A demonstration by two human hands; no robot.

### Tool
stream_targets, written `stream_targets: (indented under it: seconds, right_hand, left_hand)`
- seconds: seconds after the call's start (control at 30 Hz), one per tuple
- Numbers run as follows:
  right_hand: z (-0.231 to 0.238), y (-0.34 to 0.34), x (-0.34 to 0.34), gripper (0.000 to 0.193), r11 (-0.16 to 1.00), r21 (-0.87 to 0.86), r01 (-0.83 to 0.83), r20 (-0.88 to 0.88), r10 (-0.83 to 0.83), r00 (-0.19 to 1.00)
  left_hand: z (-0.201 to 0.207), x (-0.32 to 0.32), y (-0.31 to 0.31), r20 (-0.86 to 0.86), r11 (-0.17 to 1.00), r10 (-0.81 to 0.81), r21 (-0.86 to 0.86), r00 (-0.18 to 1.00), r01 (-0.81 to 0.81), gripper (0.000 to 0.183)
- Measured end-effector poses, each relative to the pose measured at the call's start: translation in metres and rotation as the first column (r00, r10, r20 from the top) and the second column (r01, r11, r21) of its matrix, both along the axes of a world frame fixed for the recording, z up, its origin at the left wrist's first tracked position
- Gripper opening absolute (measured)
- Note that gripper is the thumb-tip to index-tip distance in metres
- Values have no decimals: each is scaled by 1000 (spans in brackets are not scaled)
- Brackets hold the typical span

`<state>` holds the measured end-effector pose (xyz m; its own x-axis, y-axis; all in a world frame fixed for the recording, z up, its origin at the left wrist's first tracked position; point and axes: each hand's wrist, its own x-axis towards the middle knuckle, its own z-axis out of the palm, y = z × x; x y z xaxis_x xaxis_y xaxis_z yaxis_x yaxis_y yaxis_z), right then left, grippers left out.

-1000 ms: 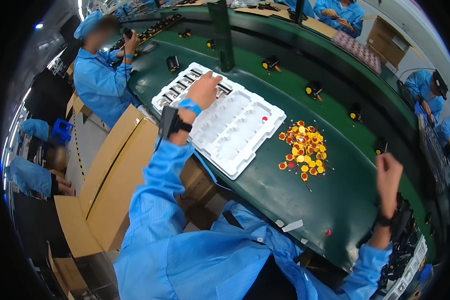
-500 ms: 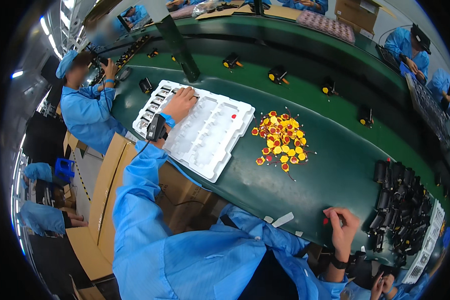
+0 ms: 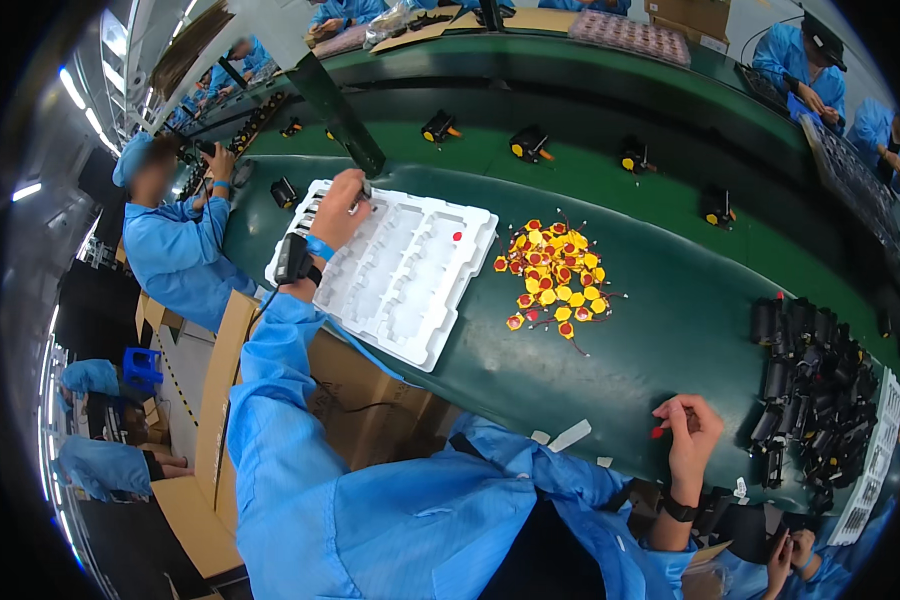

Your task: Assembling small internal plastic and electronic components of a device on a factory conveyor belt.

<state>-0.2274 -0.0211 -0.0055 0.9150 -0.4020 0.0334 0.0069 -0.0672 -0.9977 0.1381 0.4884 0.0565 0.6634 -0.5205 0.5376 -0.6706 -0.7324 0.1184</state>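
Bright white tube lights (image 3: 72, 88) glare at the upper left, a soft sheen lies on the green tabletop (image 3: 680, 330), blur smears a co-worker's head (image 3: 153, 168), and fisheye distortion bends edges toward black corners.

The left arm, in a loose light-blue fabric sleeve (image 3: 280, 365), reaches forward to the white moulded plastic tray (image 3: 448, 290), its elbow bent. The bare left hand (image 3: 340, 212) is over the tray's far left part, back of the hand up, thumb and fingers curled together around a small grey part (image 3: 366, 190). A bright-blue band (image 3: 318, 247) and a black boxy device (image 3: 291, 258) circle that wrist. The bare right hand (image 3: 692, 432) is well apart from the tray, to its right and nearer the body, fingers bent leftward; its exact grip is unclear. A black wristband (image 3: 680, 508) circles the right wrist.
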Motion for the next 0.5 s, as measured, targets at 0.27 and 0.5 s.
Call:
stream_targets:
  seconds: [0.27, 0.5]
  right_hand:
    - [27, 32, 3, 3, 920, -393, 12, 5, -11, 1000]
    - [34, 65, 12, 78, 632, -725, -274, 66, 460, 886]
  left_hand:
    - [61, -147, -165, -378, 896, -101, -436, 920, -81, 28]
    - [-20, -269, -286, -698, 608, -566, -713, 439, -349, 23]
